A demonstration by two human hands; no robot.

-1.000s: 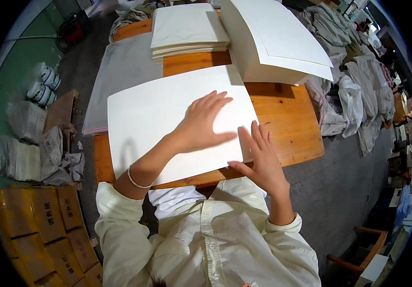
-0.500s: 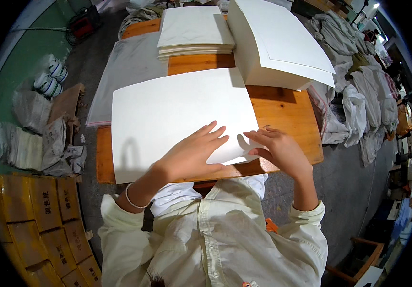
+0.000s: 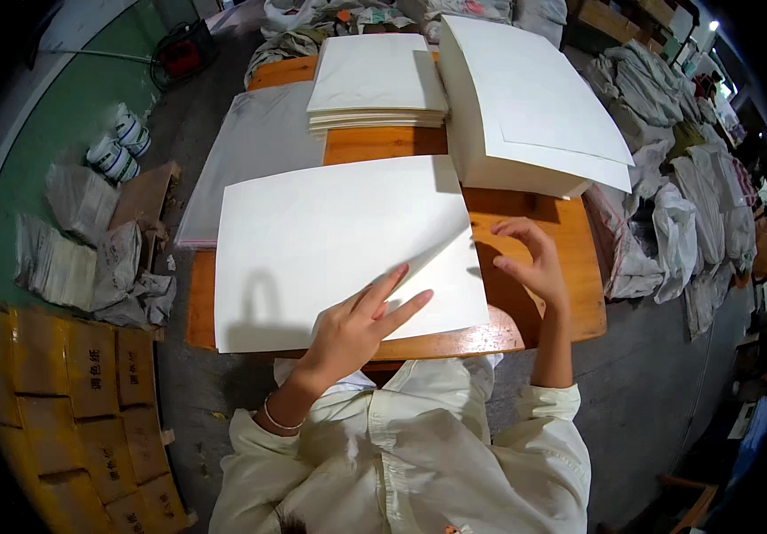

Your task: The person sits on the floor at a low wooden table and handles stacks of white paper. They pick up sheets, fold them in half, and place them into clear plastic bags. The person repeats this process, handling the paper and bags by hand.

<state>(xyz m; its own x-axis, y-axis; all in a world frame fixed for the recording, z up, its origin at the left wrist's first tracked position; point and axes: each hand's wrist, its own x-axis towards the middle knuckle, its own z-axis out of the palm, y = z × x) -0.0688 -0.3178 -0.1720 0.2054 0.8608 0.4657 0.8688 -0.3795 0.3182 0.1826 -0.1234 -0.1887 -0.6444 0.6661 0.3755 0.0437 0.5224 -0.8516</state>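
A large white paper sheet lies in front of me on the wooden table. Its near right part is lifted and bent back, baring another white sheet underneath. My left hand rests at the bend near the front edge, its index and middle fingers spread apart. My left thumb is hidden. Just off the paper's right edge, my right hand hovers over the table with fingers curved and thumb apart, nothing visible in it.
Behind the sheet stand a low paper stack and, to its right, a taller one. Plastic-covered flat material lies at the table's left. Taped cartons are piled on the left, cloth-like bundles on the right.
My right hand has moved up and away from the sheet's near right corner. That part of the sheet is now folded back further, and my left hand sits lower, at the bend.
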